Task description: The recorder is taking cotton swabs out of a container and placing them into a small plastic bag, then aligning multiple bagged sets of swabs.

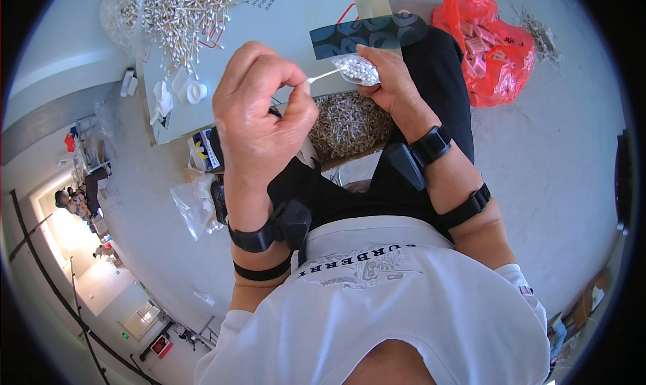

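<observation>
My left hand (pixel 259 112) is closed in a pinch on the near end of a single cotton swab (pixel 324 75). The swab's far end touches the mouth of a small clear packet (pixel 360 71), where several white swab tips show packed together. My right hand (pixel 396 82) grips this packet from its right side, thumb on top; the fingers beneath are mostly hidden. Below both hands, between my knees, a box holds a mass of loose cotton swabs (pixel 350 126). Another heap of swabs (pixel 185 15) spreads over the table at the upper left.
The pale table (pixel 282 32) carries a dark translucent sheet (pixel 336 41) and a small white container (pixel 194 91). A red plastic bag (pixel 505 82) of pinkish packets lies on the right. Clear plastic (pixel 192 203) sits at the left; a person (pixel 79 202) is far off.
</observation>
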